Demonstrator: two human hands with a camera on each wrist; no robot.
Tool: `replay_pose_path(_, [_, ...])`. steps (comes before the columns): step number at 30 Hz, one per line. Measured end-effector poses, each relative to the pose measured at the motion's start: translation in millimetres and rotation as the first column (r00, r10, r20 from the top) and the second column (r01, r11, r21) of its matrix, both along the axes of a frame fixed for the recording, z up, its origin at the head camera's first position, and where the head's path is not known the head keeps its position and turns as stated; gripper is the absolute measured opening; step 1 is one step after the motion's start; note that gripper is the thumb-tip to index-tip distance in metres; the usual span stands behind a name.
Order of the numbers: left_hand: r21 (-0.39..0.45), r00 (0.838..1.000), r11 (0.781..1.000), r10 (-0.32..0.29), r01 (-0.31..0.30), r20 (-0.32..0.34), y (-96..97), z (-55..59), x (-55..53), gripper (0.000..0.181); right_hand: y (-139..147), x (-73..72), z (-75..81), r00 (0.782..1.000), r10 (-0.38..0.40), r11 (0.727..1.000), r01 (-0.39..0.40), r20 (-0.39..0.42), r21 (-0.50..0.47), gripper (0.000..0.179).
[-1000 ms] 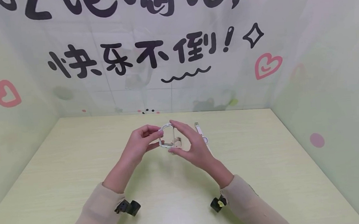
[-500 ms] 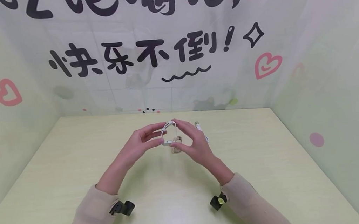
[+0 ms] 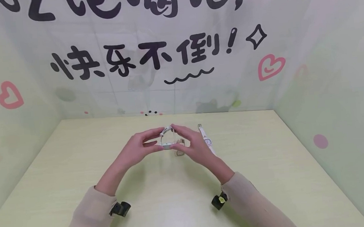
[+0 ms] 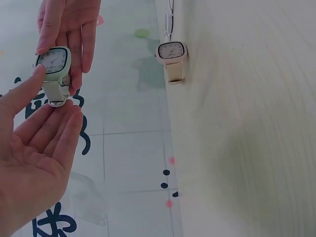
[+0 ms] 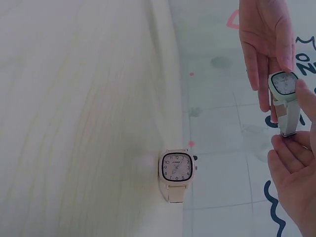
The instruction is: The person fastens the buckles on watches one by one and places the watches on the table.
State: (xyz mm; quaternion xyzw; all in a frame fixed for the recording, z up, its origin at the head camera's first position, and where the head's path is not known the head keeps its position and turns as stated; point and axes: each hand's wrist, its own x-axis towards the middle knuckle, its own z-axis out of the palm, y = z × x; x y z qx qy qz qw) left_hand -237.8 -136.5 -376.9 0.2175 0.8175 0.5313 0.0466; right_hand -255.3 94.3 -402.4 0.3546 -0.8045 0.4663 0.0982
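Observation:
A pale green wristwatch (image 3: 167, 146) with a white strap is held above the table, its strap closed into a loop. My left hand (image 3: 136, 147) holds it from the left, thumb at the case and fingers at the strap on top. From the other side my right hand (image 3: 198, 146) grips it likewise. In the left wrist view the watch's dial (image 4: 53, 61) faces the camera between both thumbs. Behind the hands a beige-pink wristwatch (image 5: 177, 167) stands on the table, partly hidden by my right hand in the head view. A white wristwatch (image 3: 207, 142) lies flat beyond my right hand.
The pale wooden table (image 3: 77, 164) meets a printed fabric wall (image 3: 129, 99) at the back, with side walls left and right. Small black cameras (image 3: 120, 209) are strapped at both wrists.
My left thumb has moved from the side of the strap loop down to the watch case. The watch has turned in the fingers and shifted slightly.

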Motion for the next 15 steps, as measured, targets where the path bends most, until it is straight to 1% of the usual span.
replay_pose_path(4, [-0.079,1.0,0.997,0.027,-0.028,-0.015,-2.1,-1.6,-5.6,0.058,-3.3,-7.8,-0.5,1.0,-0.007,0.997,0.006,0.016,0.072,0.064])
replay_pose_path(7, [-0.136,0.999,0.99,0.048,-0.05,-0.02,-2.8,-4.2,-10.5,0.057,-5.9,-14.2,-1.3,0.999,-0.024,0.99,0.018,0.044,0.142,0.064])
replay_pose_path(11, [-0.199,0.998,0.978,0.052,-0.056,-0.029,-2.7,-9.8,-16.6,0.055,-8.7,-21.3,-4.5,0.994,-0.046,0.972,0.021,0.104,0.232,0.065])
replay_pose_path(15, [-0.268,0.998,0.962,0.046,-0.055,-0.039,-2.0,-16.1,-22.8,0.054,-10.9,-27.5,-8.3,0.987,-0.046,0.961,0.002,0.152,0.277,0.064])
